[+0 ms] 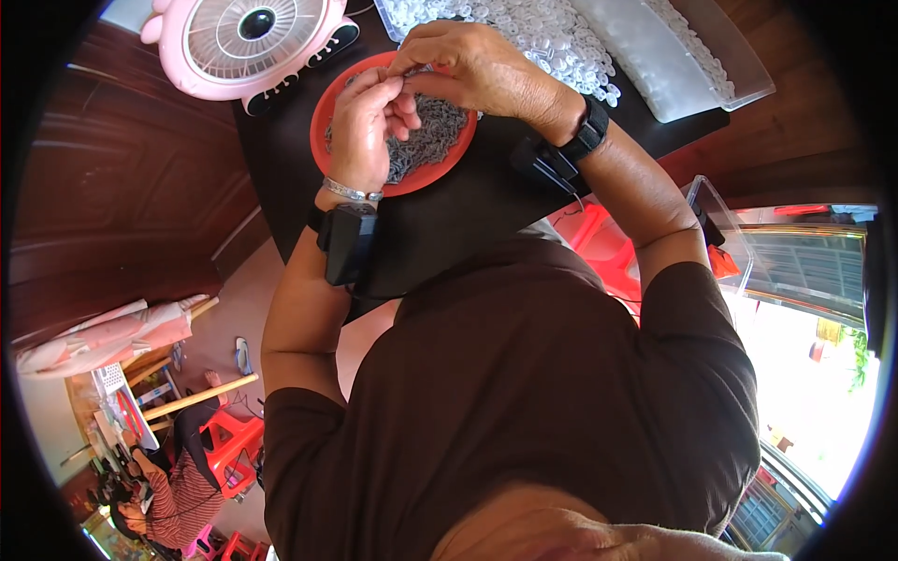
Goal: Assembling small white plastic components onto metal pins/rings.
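Two hands meet over one red plate (329, 101), and both are pinched shut on something too small to make out. The left hand (367, 126) has its fingertips curled in toward the thumb; the right hand (472, 65) comes across from the other side, so the two sets of fingertips touch at one spot just above the plate's far rim. What sits in that shared pinch is hidden by the fingers; it is most likely one of the small grey pieces (435, 140) heaped directly under the grip.

My reading is that the step in hand is joining or fitting a single piece between the fingertips, midway through a long run of the same. The next move seems to call for fine finger pressure at that meeting point, with both wrists held steady over the plate, so that anything dropped falls back into the heap.

Counted: one plate, one heap of grey pieces far too many to number, and one spread of small white plastic pieces (552, 42) just beyond the right hand, also beyond counting. One clear tray (748, 89) lies farther out on that side. One pink desk fan (253, 42) stands beyond the left hand. Each wrist carries one black strapped device, and the left wrist also wears one silver bracelet (353, 193).
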`<state>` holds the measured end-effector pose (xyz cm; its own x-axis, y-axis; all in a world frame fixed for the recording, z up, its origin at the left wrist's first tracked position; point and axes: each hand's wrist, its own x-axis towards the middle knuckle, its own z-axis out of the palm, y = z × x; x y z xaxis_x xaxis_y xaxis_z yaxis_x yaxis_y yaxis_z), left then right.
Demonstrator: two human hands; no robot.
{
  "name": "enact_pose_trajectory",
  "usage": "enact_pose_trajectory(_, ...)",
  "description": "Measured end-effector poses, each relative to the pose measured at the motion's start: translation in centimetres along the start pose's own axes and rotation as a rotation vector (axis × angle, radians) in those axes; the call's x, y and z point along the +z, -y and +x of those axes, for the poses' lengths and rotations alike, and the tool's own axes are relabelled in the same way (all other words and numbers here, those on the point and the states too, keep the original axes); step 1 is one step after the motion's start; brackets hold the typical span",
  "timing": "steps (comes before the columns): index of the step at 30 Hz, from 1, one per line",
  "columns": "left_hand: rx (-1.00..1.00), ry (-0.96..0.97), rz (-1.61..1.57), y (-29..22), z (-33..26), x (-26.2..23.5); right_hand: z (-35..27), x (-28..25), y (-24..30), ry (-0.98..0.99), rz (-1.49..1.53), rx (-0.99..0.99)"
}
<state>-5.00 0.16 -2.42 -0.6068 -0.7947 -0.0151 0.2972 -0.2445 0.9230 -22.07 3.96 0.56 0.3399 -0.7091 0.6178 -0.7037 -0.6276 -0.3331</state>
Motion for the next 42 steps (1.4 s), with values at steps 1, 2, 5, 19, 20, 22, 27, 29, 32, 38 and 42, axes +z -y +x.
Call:
enact_pose_trajectory(1, 0.05, -0.016, 0.102, -0.1, 0.1, -0.1, 0.1, 0.0, 0.0, 0.005, 0.01, 0.005)
enact_pose_trajectory(2, 0.101, -0.035, 0.203, -0.3, 0.2, -0.3, 0.2, 0.1, 0.1, -0.004, 0.014, 0.034)
enact_pose_trajectory(5, 0.167, -0.158, 0.2, -0.8, 0.2, -0.5, 0.0, 0.4, 0.0, 0.126, -0.022, 0.167)
enact_pose_trajectory(19, 0.138, -0.214, 0.165, -0.7, 0.5, -1.6, -1.7, 3.8, -1.6, 0.281, -0.074, 0.042)
enact_pose_trajectory(20, 0.134, -0.203, 0.169, -0.7, 0.5, -1.6, -1.7, 3.7, -1.8, 0.281, -0.073, 0.042)
enact_pose_trajectory(22, 0.129, -0.178, 0.178, -0.8, 0.5, -1.4, -1.6, 3.5, -2.0, 0.215, -0.011, 0.153)
enact_pose_trajectory(27, 0.099, -0.079, 0.238, -0.6, 0.5, -1.4, -1.3, 2.7, -2.3, 0.199, 0.197, 0.271)
enact_pose_trajectory(29, 0.1, -0.078, 0.258, -0.7, 0.3, -1.2, -1.2, 2.2, -2.2, 0.306, 0.325, 0.469)
enact_pose_trajectory(32, 0.101, -0.077, 0.283, -0.8, 0.3, -1.2, -1.3, 2.2, -2.4, 0.201, 0.529, 0.466)
enact_pose_trajectory(38, 0.054, -0.065, 0.328, -0.5, 0.5, -1.2, -1.4, 2.0, -2.9, 0.169, 0.738, 0.553)
enact_pose_trajectory(42, 0.027, 0.002, 0.225, 0.0, 0.6, -1.0, -1.5, 2.8, -3.3, 0.11, 0.719, 0.491)
